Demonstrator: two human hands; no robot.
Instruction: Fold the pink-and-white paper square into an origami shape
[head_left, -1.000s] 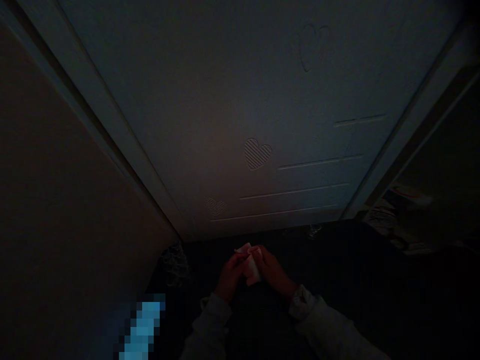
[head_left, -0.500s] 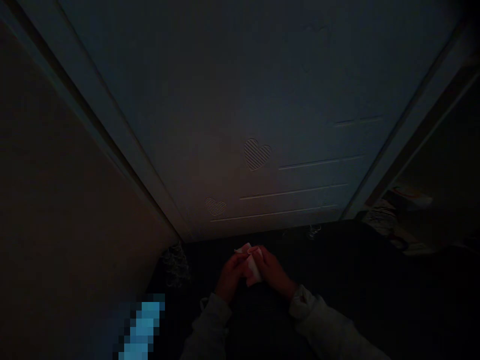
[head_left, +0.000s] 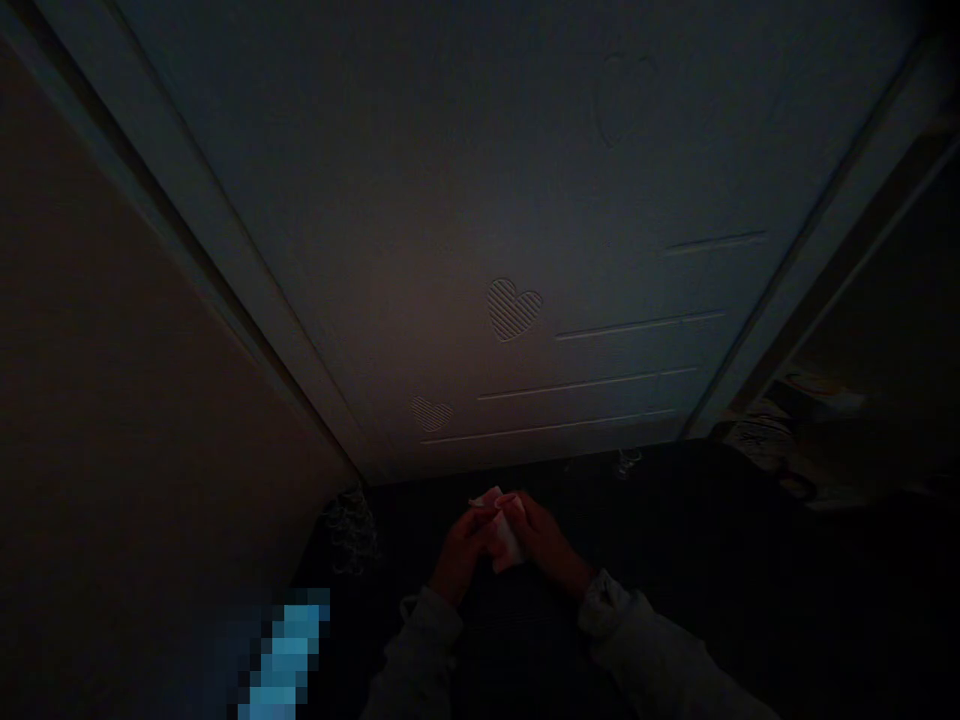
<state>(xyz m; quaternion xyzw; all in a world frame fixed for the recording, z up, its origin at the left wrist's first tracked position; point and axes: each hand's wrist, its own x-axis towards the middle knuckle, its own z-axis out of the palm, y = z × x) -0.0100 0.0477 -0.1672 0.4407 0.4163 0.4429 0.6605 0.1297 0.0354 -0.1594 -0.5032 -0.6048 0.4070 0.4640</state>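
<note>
The scene is very dark. My left hand [head_left: 460, 553] and my right hand [head_left: 546, 541] meet at the bottom centre, over a dark surface. Between them they pinch a small pale, pinkish piece of paper or cloth [head_left: 501, 527], which I cannot identify further. The fingers of both hands are closed on it. Grey sleeves cover both wrists.
A white door or panel [head_left: 525, 230] with embossed hearts and thin lines rises straight ahead. A plain wall [head_left: 112, 420] stands on the left. Patterned items [head_left: 780, 430] lie at the right. A crinkled wispy object [head_left: 349, 525] sits left of my hands.
</note>
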